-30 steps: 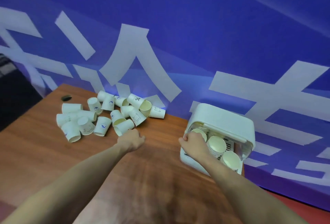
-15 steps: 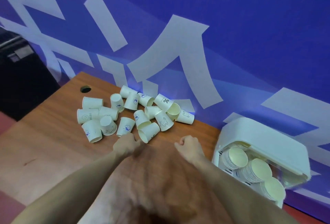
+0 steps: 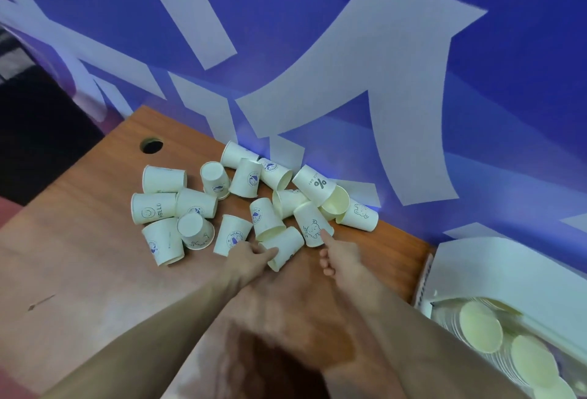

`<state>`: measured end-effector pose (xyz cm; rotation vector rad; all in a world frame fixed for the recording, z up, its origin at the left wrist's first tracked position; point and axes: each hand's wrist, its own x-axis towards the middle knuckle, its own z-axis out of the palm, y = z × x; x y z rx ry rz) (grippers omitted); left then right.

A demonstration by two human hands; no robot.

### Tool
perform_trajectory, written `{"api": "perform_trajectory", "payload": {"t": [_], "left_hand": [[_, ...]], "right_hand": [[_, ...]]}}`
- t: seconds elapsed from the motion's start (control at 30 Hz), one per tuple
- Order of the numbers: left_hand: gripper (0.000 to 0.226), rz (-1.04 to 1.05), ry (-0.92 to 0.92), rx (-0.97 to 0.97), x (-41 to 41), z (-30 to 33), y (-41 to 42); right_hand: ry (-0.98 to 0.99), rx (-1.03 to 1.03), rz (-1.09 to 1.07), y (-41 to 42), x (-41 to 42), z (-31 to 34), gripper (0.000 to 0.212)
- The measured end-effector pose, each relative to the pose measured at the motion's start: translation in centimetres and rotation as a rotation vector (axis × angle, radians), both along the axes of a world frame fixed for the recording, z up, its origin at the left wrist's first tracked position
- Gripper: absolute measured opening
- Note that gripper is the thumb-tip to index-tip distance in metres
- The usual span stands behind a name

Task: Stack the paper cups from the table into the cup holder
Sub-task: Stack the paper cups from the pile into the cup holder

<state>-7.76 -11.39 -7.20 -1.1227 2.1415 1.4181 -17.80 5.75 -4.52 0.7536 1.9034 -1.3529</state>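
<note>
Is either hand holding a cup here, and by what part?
Left hand grips a lying cup by its side wall. Right hand holds nothing.

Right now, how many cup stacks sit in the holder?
3, in a row: first stack leftmost, second stack beside it, third stack cut by the frame's bottom edge. More may be hidden.
</note>
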Motion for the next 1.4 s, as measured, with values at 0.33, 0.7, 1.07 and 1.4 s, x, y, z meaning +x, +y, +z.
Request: {"api": "perform_trajectory", "payload": {"t": [0.33, 0.7, 1.07, 1.4], "left_hand": [[0.049, -0.033, 0.098, -0.010, 0.4, 1.0, 1.1], [0.033, -0.430, 0.175, -0.288, 2.6, 6.7, 5.9], [0.020, -0.825, 0.252, -0.580, 4.4, 11.7, 15.5], [0.028, -1.217, 0.377, -0.761, 5.0, 13.9, 26.8]], "right_hand": [[-0.061, -0.186, -0.144, 1.2, 0.0, 0.0, 0.015], [0.176, -0.178, -0.059, 9.8, 6.6, 5.4, 0.020], [0.522, 0.187, 0.252, 22.4, 12.4, 10.3, 0.039], [0.614, 0.516, 0.414, 35.1, 16.7, 12.3, 0.037]]}}
